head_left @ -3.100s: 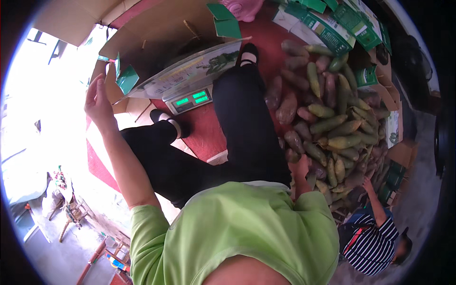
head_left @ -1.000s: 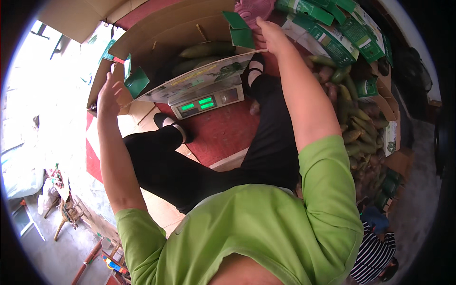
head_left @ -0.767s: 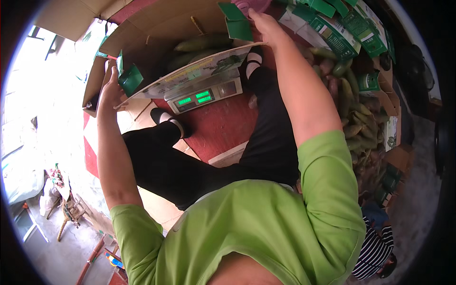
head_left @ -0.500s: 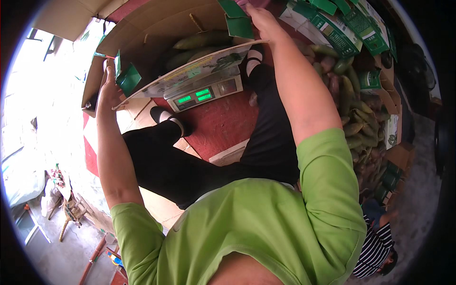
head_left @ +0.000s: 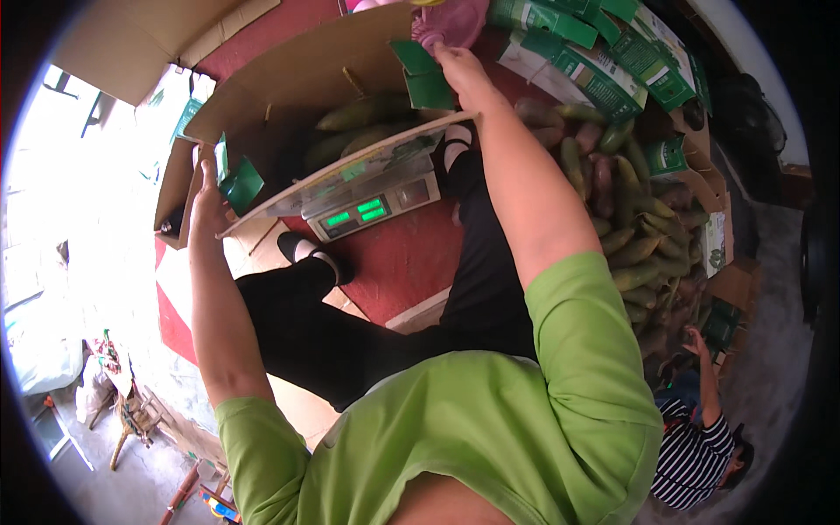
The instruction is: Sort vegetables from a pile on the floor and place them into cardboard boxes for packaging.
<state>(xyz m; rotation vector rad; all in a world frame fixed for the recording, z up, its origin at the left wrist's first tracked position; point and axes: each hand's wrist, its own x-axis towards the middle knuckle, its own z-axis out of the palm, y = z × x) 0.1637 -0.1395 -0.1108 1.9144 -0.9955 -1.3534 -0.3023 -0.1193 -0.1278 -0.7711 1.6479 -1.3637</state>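
A large open cardboard box (head_left: 306, 66) stands over a digital scale (head_left: 372, 208) with lit green figures. Long green vegetables (head_left: 367, 111), like radishes, lie inside it. My left hand (head_left: 208, 203) grips the box's left end, thumb up along the edge and other fingers partly hidden. At the opposite end, my right hand (head_left: 466, 77) holds the box beside a green flap (head_left: 423, 77); its fingertips are partly hidden. The near printed side of the box leans over the scale, between my forearms.
A heap of green and reddish long vegetables (head_left: 634, 214) lies at my right. Behind it are green-and-white cartons (head_left: 604, 74). A pink plastic basin (head_left: 459, 22) sits beyond my right hand. Another person in a striped shirt (head_left: 696, 455) is at lower right. My feet flank the scale.
The box and scale sit slightly lower in view, my hands still at the box's ends. More of the pink basin shows. The other person's arm now reaches up toward the heap.
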